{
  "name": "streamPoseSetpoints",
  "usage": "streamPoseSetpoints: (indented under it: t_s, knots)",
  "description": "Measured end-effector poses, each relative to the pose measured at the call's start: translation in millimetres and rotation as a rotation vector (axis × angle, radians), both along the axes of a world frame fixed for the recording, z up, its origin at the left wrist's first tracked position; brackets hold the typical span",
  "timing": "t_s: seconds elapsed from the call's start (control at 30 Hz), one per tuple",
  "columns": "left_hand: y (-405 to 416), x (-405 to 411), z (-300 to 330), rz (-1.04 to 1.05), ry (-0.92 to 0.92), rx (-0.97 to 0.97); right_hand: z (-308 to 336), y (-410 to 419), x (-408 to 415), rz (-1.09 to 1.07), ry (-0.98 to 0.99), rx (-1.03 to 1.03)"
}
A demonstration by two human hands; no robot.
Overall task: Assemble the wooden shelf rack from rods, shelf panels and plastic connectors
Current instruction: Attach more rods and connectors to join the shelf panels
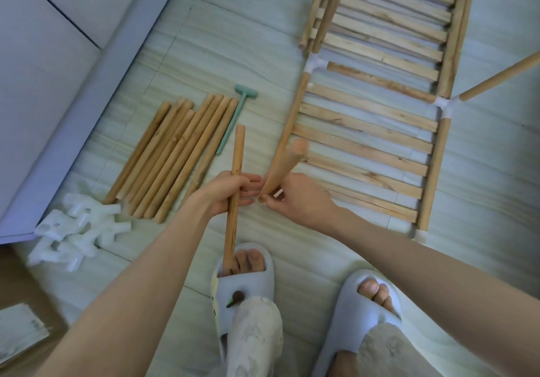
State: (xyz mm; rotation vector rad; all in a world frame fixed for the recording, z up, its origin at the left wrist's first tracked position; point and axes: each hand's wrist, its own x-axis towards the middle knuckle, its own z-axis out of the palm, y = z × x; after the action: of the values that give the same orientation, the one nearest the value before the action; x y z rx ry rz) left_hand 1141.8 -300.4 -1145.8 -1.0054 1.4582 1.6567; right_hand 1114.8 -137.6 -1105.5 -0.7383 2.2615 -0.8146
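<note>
Readable text: none on any surface in view.
Wooden rods (175, 157): bare wood, no label or number.
Plastic connectors (79, 230): plain white, no marking legible.
Slippers (365, 318): no brand legible.

Bare forearms, pale slides (368, 308), light patterned trousers (257, 335)

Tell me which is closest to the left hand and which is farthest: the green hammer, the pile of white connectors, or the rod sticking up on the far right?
From the left hand, in the head view:
1. Green hammer: just ahead of the hand, beside the loose rods.
2. White connectors: on the floor to the hand's left.
3. Far-right rod: sticking out of a corner joint, past the shelf panel.
</note>
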Motion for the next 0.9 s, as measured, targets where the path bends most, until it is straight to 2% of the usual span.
streamPoseSetpoints:
  t_s: [0.07,0.13,0.37,0.47,0.57,0.8,0.9]
  knots:
    - [-1,3,4,-0.016,0.035,0.04,-1,-5,4,0.099,0.13,-0.015]
    - [-3,8,6,-0.019,0.079,0.08,-3,-8,7,0.179,0.177,-0.035]
    - [-3,17,9,-0.039,0.113,0.025,-12,-6,11,0.238,0.169,-0.037]
    - [-5,18,12,-0.044,0.099,0.036,-12,-4,12,0.201,0.132,-0.057]
    - [-9,19,9,0.032,0.089,0.058,-10,-2,8,0.084,0.048,-0.098]
    - [-14,17,22,0.193,0.182,0.062,-19,12,19,-0.206,-0.231,-0.011]
    - [-11,20,33,0.276,0.239,0.13,-12,16,23,-0.299,-0.491,-0.031]
